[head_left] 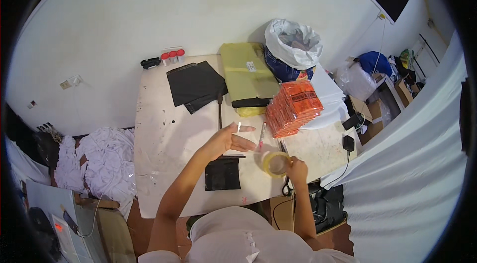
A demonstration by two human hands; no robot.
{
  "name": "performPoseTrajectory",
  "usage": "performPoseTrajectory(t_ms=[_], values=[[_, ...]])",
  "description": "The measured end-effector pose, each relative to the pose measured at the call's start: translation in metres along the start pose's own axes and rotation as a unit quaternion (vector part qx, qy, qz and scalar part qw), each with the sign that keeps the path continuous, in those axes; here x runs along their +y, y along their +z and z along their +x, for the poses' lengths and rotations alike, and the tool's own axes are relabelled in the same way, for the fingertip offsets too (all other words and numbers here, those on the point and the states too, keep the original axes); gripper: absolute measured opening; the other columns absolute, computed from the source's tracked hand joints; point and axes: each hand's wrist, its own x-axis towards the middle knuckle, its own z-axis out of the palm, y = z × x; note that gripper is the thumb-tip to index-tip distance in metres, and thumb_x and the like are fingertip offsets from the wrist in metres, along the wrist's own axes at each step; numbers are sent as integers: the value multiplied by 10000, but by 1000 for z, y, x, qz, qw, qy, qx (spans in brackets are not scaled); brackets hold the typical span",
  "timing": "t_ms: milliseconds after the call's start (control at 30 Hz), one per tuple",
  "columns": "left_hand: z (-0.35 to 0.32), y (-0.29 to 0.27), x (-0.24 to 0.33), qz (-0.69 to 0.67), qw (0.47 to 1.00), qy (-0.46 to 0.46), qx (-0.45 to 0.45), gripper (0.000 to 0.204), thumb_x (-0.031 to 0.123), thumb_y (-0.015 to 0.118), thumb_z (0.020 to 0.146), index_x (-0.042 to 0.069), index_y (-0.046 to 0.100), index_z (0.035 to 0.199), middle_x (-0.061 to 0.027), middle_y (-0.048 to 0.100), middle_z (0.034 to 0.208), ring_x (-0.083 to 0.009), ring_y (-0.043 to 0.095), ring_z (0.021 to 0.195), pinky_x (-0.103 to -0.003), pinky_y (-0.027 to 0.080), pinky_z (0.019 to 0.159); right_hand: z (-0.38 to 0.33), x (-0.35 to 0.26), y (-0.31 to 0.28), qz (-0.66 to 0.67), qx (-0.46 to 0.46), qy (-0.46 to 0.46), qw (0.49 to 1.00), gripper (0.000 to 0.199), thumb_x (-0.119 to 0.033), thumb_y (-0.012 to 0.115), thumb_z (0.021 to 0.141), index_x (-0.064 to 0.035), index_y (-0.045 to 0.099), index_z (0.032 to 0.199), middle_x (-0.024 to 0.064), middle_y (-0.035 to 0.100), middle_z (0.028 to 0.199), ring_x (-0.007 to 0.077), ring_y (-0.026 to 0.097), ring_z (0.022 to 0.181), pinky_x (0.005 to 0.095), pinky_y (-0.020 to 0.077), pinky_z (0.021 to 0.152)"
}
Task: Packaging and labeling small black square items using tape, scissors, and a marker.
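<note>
White shirt fabric point(238, 243) is filling the bottom of the view, with both forearms reaching up from it over the tabletop point(164, 148). Right hand point(297, 169) is gripping a roll of clear packing tape point(275, 163), which is sitting just off the tabletop's near right edge. Left hand point(231, 139) is hovering open, fingers spread and holding nothing, just above a small black bag point(222, 173) that is lying flat below it. Near the fingertips a pen point(262, 136) is lying. Farther back, a stack of orange packets point(294, 108) is leaning beside a yellow-green parcel point(247, 76), and flat black mailers point(195, 84) are resting to the left. White cloth point(99, 161) is piling up on the floor.
</note>
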Motion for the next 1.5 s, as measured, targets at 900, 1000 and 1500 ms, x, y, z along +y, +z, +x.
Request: performPoseTrajectory(t_ms=[900,1000,1500], values=[[-74,17,5,486,860,147,-55,169,193,667,761,67,665,874,-60,600,1108,-230,527,1031,-322,405,895,-5,-99,-20,689,-319,99,643,455,-1,618,783,8,459,1209,120,655,903,152,633,825,224,497,719],[-85,-3,-6,523,852,-2,-8,123,139,631,778,61,658,869,-70,620,976,-211,588,865,-304,462,761,-13,-113,4,613,-240,64,750,346,-11,622,785,10,550,1123,82,660,867,119,620,800,224,476,738],[-98,-29,-89,302,906,31,295,199,91,663,785,9,602,956,-47,621,775,-96,576,694,-225,466,638,-33,-144,53,598,-73,153,783,105,-67,679,761,-4,669,843,37,644,810,70,544,707,201,426,696]])
